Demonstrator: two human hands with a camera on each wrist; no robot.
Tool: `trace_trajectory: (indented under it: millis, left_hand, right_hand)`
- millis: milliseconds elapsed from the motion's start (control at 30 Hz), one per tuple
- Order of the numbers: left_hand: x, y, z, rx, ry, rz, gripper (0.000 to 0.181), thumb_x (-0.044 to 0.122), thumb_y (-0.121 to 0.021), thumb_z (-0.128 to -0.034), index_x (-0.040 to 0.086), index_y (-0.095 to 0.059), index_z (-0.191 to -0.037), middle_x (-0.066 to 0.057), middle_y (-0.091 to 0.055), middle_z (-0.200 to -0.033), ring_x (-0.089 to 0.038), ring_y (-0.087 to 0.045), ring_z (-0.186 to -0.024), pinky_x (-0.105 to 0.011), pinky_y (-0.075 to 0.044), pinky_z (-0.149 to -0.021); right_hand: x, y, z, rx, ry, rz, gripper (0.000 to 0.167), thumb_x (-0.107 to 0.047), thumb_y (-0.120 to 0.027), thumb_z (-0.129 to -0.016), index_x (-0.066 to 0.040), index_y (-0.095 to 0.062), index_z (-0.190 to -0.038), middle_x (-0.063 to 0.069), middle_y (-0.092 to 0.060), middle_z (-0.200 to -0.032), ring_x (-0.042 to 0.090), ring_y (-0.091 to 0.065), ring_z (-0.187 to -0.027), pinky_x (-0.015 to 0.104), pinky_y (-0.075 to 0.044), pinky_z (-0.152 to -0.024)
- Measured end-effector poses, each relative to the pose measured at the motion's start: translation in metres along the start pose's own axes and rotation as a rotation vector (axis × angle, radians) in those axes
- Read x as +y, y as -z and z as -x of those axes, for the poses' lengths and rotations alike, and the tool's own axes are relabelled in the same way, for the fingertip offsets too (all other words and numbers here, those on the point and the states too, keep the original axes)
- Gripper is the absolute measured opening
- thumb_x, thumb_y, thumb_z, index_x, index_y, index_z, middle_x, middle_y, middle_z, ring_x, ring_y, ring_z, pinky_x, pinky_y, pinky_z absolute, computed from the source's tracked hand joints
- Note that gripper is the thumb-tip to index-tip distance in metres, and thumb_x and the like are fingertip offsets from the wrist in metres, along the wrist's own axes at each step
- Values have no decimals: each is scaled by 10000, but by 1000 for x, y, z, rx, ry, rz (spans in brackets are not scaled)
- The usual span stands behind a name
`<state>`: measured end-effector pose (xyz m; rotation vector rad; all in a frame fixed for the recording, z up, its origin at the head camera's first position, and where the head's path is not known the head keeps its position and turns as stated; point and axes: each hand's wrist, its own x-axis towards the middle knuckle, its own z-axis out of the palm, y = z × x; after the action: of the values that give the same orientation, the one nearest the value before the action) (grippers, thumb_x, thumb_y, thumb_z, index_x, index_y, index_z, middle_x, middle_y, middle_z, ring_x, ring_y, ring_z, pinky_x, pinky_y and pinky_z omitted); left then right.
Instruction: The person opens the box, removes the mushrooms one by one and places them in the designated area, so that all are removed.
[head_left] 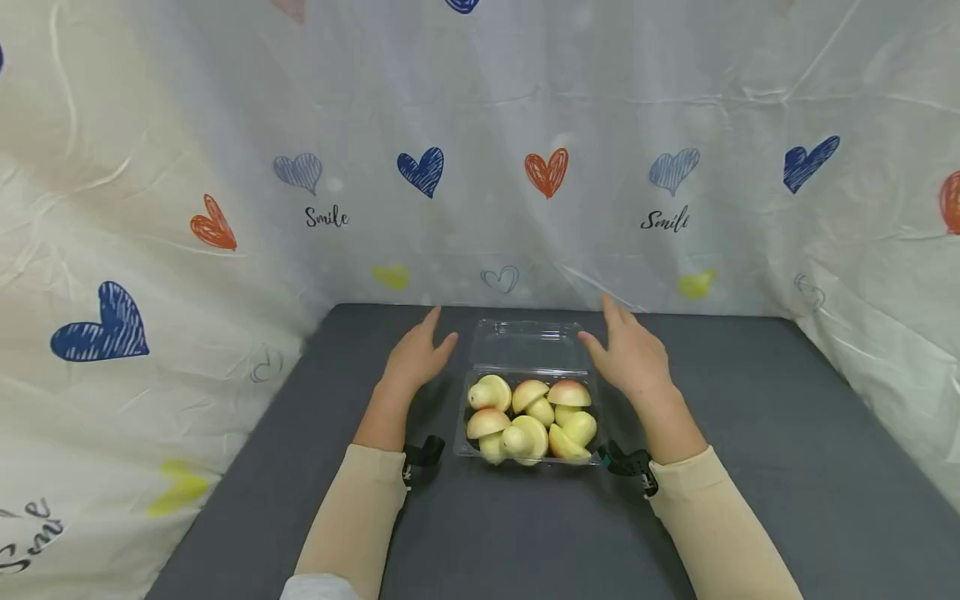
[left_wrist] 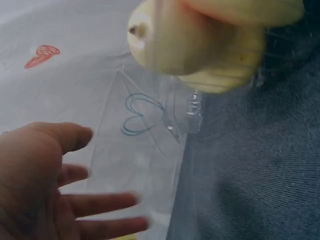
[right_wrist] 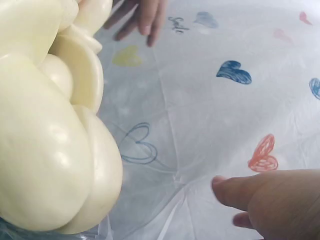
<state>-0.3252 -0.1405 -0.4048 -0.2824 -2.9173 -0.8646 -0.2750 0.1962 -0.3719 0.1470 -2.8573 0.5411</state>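
Note:
Between the two hands stands a clear plastic clamshell box (head_left: pixel 534 346), its lid tipped back toward the wall. Several pale yellow, mushroom-shaped pieces (head_left: pixel 531 434) with pinkish-red on some caps fill its base. To the left of the box is my left hand (head_left: pixel 417 353), fingers spread and holding nothing. My right hand (head_left: pixel 632 353) hovers to the right of the lid, thumb apart from the fingers, also holding nothing. Close up in the left wrist view, yellow pieces (left_wrist: pixel 200 40) show through the plastic. The right wrist view shows smooth pale pieces (right_wrist: pixel 50 150) beside the right hand (right_wrist: pixel 280 200).
A dark grey table (head_left: pixel 495 533) lies under the box. White plastic sheeting (head_left: pixel 480 100) printed with hearts and "Smile" hangs behind and along both sides. A dark wrist strap with a camera (head_left: pixel 424 451) sits on the left wrist, another strap (head_left: pixel 630 463) on the right.

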Motion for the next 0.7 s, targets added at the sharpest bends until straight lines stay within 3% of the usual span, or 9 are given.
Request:
trace_trajectory:
  millis: [67, 167, 300, 433, 567, 700]
  left_hand:
    - [-2, -3, -1, -82, 6, 49, 691, 430, -514, -1081, 117, -256, -1640, -223, -527, -1468, -405, -572, -1258, -576, -480, -969]
    - [-4, -8, -2, -216, 3, 140, 630, 384, -519, -1088, 108, -321, -1618, -207, -671, -1208, -374, -674, -1017, -530, -519, -880]
    - [-3, -13, -5, -353, -29, 236, 587, 341, -527, -1092, 103, -358, -1602, -145, -707, -890, -332, -691, -752, -477, -529, -822]
    - [0, -15, -7, -419, -77, 262, 526, 294, -532, -1094, 108, -425, -1574, -94, -693, -815, -297, -681, -697, -457, -544, -776]
    - [2, -18, -8, -455, -103, 255, 449, 236, -512, -1102, 115, -499, -1535, -93, -674, -789, -298, -669, -693, -464, -545, -739]
    - [-1, -22, -8, -474, -89, 270, 414, 207, -491, -1109, 124, -530, -1513, -101, -665, -748, -294, -669, -680, -458, -547, -746]
  right_hand:
    - [-2, 2, 2, -53, -1, -16, 765, -430, -563, -1058, -56, -227, -1635, 305, -423, -1524, 498, -497, -1301, 651, -461, -920]
    - [-5, 4, 4, -123, 3, -44, 732, -425, -585, -1045, -57, -307, -1613, 270, -527, -1442, 456, -553, -1247, 610, -486, -897]
    - [-9, 9, 7, -190, 26, -75, 678, -445, -617, -1027, -71, -425, -1559, 189, -631, -1286, 354, -635, -1047, 528, -511, -810]
    - [-11, 17, 9, -255, 72, -117, 558, -421, -667, -1006, -83, -570, -1440, 111, -655, -1132, 252, -614, -863, 451, -494, -735]
    - [-13, 22, 12, -308, 135, -153, 454, -395, -712, -980, -87, -660, -1311, 81, -671, -1104, 250, -630, -924, 466, -504, -787]
    - [-17, 22, 15, -352, 173, -173, 443, -375, -739, -961, -72, -674, -1278, 83, -678, -1120, 272, -635, -988, 480, -507, -834]
